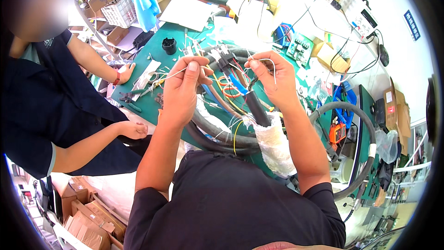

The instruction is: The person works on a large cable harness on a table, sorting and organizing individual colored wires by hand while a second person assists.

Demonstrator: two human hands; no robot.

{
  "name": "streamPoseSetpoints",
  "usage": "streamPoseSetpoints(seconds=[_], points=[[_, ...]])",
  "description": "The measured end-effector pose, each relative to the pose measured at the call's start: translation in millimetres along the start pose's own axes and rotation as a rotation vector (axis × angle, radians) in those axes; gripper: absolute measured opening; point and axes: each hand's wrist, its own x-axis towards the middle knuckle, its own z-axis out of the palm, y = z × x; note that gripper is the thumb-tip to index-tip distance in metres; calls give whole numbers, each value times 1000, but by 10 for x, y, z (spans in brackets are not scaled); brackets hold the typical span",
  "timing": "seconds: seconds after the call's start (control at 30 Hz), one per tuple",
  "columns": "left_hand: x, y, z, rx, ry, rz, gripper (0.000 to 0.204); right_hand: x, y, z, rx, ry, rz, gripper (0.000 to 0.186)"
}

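Black sheath on a thick cable, just below and between the two sets of fingers, with a blue sleeve and many thin wires spread at its upper end. Left hand to the left of the wires, thumb and forefinger pressed together on a thin pale wire trailing out leftward; exact contact at the tips too small to tell. Right hand across from it, thumb and forefinger clamped on a white wire curling back over the knuckles. Black connector block in the gap between both pinches, well apart from neither. Below the right fingers, white wrapping around the cable's lower stretch. Beyond the left fingers, a black round part on the green work surface, and pliers farther left. Past the right fingers, a green circuit board. Well left of the left fingers, a co-worker's hand at the bench edge.
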Motion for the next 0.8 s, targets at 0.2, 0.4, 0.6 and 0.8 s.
streamPoseSetpoints(seconds=[0.2,0.4,0.6,0.8], points=[[0,175,48,185,43,-8,28,42,-45,-5,3,-13,61,16],[-172,202,-104,77,2,57,28,-104,8,-122,-92,1,0,14],[-329,48,188,265,-16,-133,27,-198,-94,22,-255,-89,-119,11],[-299,-198,368,71,-19,-128,29,-220,-78,187,-386,-138,-148,8]])
